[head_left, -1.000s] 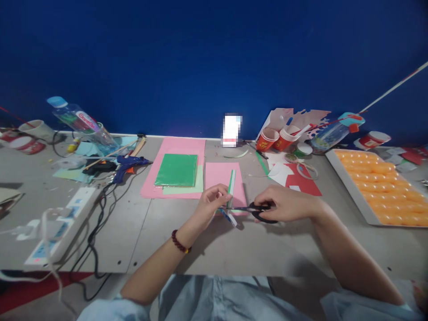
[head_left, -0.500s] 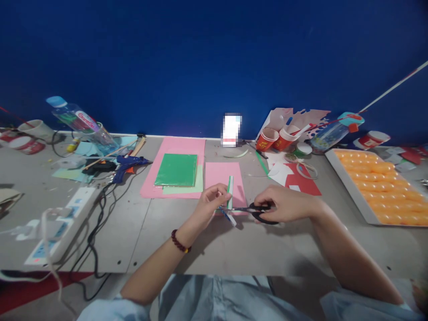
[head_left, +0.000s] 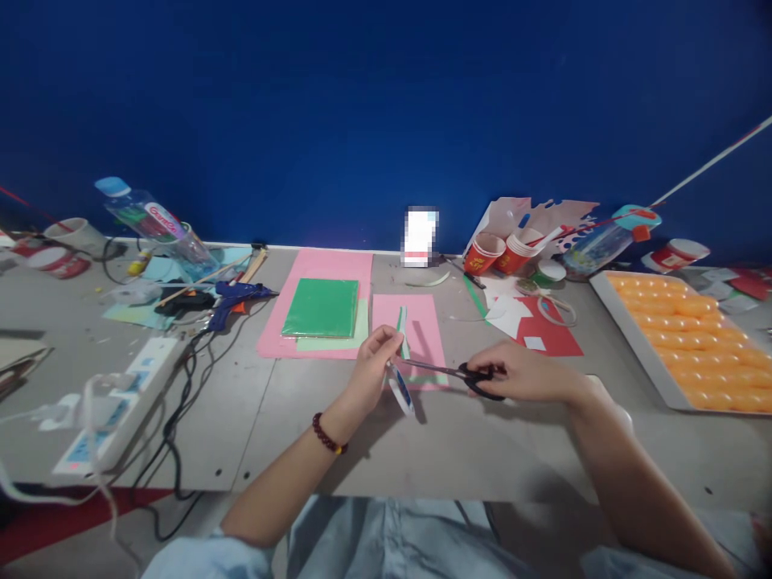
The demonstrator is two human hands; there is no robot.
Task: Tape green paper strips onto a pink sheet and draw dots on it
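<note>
My left hand is closed, pinching a narrow green-and-white paper strip that stands up from the fingertips. Below the same fingers hangs a looped blue-and-white piece, perhaps part of the strip. My right hand grips black-handled scissors, their blades pointing left, with the tips close to the left fingertips. Under the blades lies a pink paper sheet on the table. Left of it, a green packet of paper rests on a larger pink sheet.
A blue glue gun, power strip and black cables are at left, near a tilted plastic bottle. Red paper cups, red paper and a tray of orange balls stand right. A blurred bright screen is at the back.
The strip in my left hand has shifted left and tilted, and the piece below hangs lower. The scissors, which crossed the strip before, now have their tips nearer my left fingers.
</note>
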